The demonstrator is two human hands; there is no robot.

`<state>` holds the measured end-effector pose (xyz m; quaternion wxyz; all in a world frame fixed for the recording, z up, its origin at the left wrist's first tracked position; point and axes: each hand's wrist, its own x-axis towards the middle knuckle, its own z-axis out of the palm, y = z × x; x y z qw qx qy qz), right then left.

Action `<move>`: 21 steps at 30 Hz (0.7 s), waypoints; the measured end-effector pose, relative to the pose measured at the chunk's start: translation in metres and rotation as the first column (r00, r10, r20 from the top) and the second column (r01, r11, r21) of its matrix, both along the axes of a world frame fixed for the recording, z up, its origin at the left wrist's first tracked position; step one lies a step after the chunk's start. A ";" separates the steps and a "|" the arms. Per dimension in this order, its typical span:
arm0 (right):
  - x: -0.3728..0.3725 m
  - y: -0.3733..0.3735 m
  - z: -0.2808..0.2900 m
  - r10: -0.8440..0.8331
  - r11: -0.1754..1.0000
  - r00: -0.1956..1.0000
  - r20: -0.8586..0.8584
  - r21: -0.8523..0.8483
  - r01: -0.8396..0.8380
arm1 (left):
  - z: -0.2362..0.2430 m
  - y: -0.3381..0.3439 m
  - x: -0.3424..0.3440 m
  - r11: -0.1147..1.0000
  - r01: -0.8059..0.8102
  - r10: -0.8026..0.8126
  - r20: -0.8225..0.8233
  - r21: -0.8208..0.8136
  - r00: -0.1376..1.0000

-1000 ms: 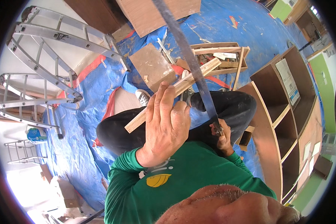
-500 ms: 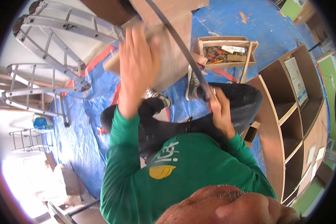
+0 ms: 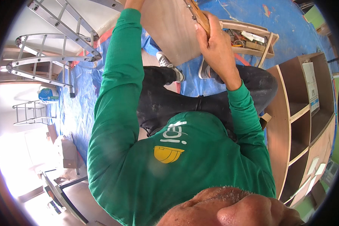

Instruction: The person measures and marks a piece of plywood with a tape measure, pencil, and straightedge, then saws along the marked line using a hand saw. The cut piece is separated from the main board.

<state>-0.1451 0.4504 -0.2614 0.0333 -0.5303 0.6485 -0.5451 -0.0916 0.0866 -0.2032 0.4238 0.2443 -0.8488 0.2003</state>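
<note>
My right hand [image 3: 218,52] is closed around the brown wooden handle [image 3: 200,17] of what appears to be a hand saw, with metal fittings along it, at top centre; its blade is out of frame. My left hand [image 3: 133,4] reaches to the top edge, where only its wrist shows and its fingers are hidden. Between my arms, beyond my bent legs, a large light plywood panel [image 3: 165,26] lies under the tool. I cannot tell whether my left hand touches it.
A wooden tool box [image 3: 252,39] sits on blue tarpaulin [image 3: 282,30], right of the panel. An open wooden shelving unit [image 3: 297,75] stands by my right knee. Aluminium ladders [image 3: 60,60] are at left, and a small dark-framed stand [image 3: 71,203] is at lower left.
Both hands have moved upward and away from me, the left nearly out of frame. The tool's long blade has left view, as has the light wood strip that was under my left hand.
</note>
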 end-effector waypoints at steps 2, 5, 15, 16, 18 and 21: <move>0.006 0.017 -0.012 -0.052 0.998 0.996 -0.076 -0.036 0.049 | -0.003 0.005 -0.001 0.996 -0.051 0.051 -0.005 -0.078 0.999; 0.026 0.082 -0.032 -0.132 0.967 0.961 0.244 0.244 0.071 | -0.002 0.013 -0.002 0.992 -0.068 0.064 -0.035 -0.104 0.997; 0.025 0.079 -0.010 -0.165 0.968 0.982 0.095 0.204 0.143 | -0.009 0.021 -0.011 0.988 -0.083 0.060 -0.174 -0.128 0.983; 0.015 0.039 0.000 -0.111 0.990 0.991 0.070 0.093 0.105 | -0.009 0.021 -0.012 0.991 -0.060 0.037 -0.194 -0.116 0.980; -0.002 -0.037 0.015 -0.104 0.993 0.994 -0.044 -0.056 0.102 | -0.009 0.021 -0.012 0.986 -0.079 0.046 -0.211 -0.147 0.976; -0.018 -0.102 0.029 -0.107 0.990 0.992 -0.062 -0.095 0.101 | -0.006 0.020 -0.012 0.983 -0.078 0.042 -0.212 -0.166 0.976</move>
